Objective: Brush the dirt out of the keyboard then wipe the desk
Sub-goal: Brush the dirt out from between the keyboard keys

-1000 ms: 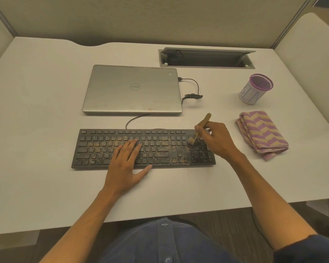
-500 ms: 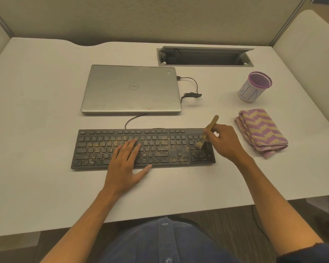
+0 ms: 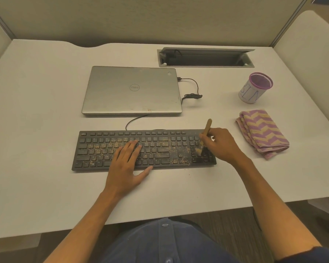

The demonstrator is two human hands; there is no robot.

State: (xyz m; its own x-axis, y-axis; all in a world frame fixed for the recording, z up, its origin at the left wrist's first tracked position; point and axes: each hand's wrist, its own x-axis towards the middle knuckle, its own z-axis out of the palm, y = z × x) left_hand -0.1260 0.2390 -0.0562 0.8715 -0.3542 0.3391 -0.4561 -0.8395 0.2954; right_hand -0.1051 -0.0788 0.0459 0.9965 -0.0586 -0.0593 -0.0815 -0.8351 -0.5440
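A black keyboard [image 3: 95,149] lies on the white desk [image 3: 36,114], its keys speckled with yellowish dirt [image 3: 180,154], thickest in the middle and right. My left hand [image 3: 126,164] rests flat on the middle keys, fingers apart. My right hand [image 3: 219,144] grips a small wooden-handled brush [image 3: 207,128], whose bristles touch the number pad at the keyboard's right end. A folded purple and yellow zigzag cloth [image 3: 262,132] lies to the right of the keyboard.
A shut silver laptop [image 3: 131,90] with a black cable [image 3: 192,92] sits behind the keyboard. A purple-rimmed mesh cup [image 3: 254,89] stands behind the cloth. An open cable tray [image 3: 205,57] is set in the desk's back. Partition walls enclose three sides.
My right hand has swept the brush from the area left of the number pad rightward and down onto the number pad. My left hand has stayed in place.
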